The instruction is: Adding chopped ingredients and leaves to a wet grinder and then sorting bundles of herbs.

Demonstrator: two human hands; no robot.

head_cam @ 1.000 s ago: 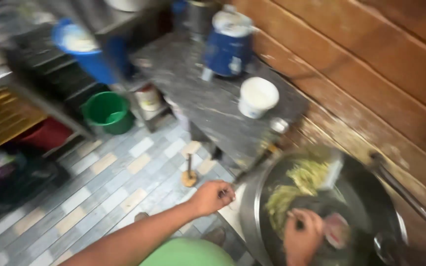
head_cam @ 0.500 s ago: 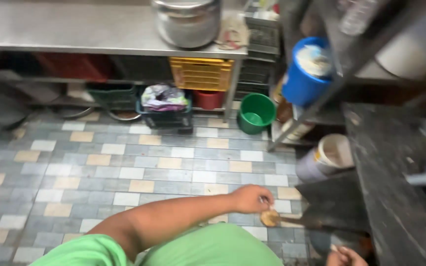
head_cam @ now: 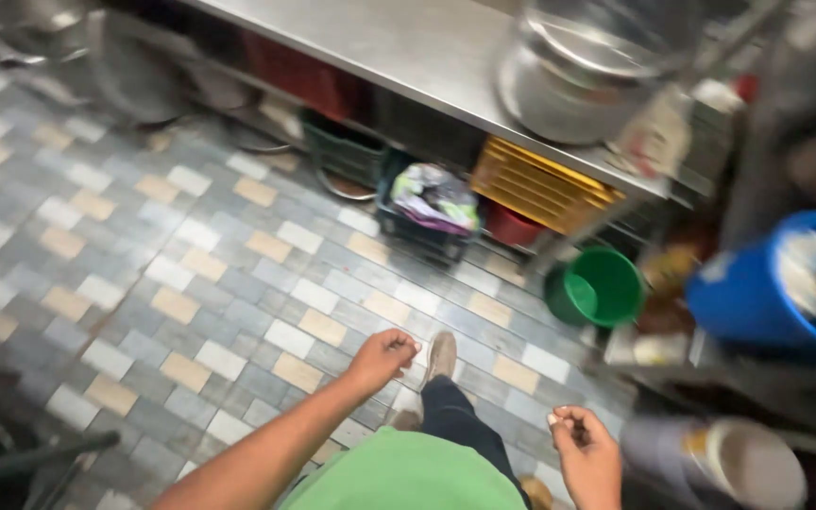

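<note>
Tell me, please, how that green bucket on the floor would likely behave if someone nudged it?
The green bucket looks like thin plastic and seems empty, so it is probably light and would slide easily on the smooth tiled floor. It already sits tilted, so a push might tip or roll it.

Dim, even indoor light, heavy motion blur throughout, worst at the edges, with soft glare on the steel counter (head_cam: 427, 47).

A person seen from above wears a bright green short-sleeved shirt (head_cam: 408, 472), plain and without visible print. Both forearms are bare, with no watch, bracelet or glove showing on the left hand (head_cam: 384, 357) or the right hand (head_cam: 583, 449). One leg shows in dark navy trousers (head_cam: 455, 416), ending in a worn beige shoe (head_cam: 441, 357).
</note>
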